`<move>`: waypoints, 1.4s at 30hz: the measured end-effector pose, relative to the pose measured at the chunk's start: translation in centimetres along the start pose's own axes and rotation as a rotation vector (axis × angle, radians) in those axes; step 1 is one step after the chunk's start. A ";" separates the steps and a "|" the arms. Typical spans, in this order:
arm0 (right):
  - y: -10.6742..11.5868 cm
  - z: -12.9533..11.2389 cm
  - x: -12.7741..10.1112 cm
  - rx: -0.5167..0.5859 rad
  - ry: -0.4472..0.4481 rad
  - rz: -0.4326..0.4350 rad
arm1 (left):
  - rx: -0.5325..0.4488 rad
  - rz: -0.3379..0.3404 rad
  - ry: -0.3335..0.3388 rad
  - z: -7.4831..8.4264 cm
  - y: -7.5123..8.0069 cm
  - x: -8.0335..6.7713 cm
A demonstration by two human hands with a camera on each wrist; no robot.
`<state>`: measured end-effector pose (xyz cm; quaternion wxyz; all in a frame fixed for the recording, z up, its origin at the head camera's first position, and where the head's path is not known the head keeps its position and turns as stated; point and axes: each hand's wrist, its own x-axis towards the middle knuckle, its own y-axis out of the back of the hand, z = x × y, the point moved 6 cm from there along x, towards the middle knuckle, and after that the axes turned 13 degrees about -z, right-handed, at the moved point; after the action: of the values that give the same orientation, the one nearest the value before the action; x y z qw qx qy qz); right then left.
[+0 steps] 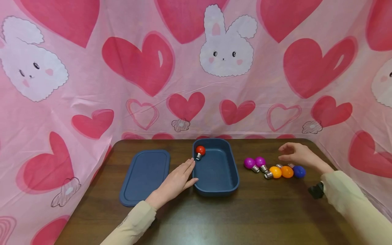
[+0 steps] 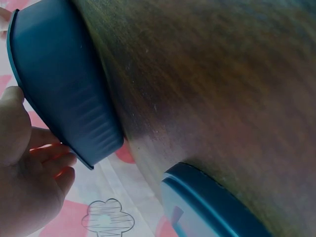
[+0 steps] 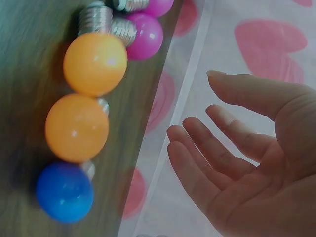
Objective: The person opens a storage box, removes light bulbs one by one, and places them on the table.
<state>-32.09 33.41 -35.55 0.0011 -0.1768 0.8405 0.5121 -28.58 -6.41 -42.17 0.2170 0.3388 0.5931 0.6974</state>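
The left hand (image 1: 175, 182) is resting on the dark wooden table (image 1: 214, 217) with straight, relaxed fingers, its fingertips lying against the left wall of the open dark-blue rectangular plastic container (image 1: 217, 185); it is grasping nothing. That container is sitting near the middle of the table's far edge. A small red round light bulb with a silver screw base (image 1: 200, 151) is lying in the container's far left corner. The flat dark-blue plastic lid (image 1: 145, 177) is lying just left of the hand, toward the table's left edge.

The right hand (image 1: 298, 154) is hovering open, fingers loosely spread and holding nothing, just above and behind a row of bulbs near the table's right far corner: two magenta bulbs (image 1: 255, 163), two orange bulbs (image 1: 281, 172) and one blue bulb (image 1: 299, 172), lying close together, the orange ones touching.
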 end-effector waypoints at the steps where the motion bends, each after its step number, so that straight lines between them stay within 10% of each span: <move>1: -0.1 -0.3 0.2 -0.006 0.011 -0.001 | 0.001 0.001 -0.001 0.0 0.0 0.0; 42: -5.0 -13.3 8.7 0.025 0.351 -0.070 | 0.012 -0.009 -0.005 -0.2 -0.2 0.1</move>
<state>-36.37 17.35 -35.08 -0.1258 -0.2926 0.8275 0.4624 -28.80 -6.37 -42.38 0.2197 0.3392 0.5983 0.6919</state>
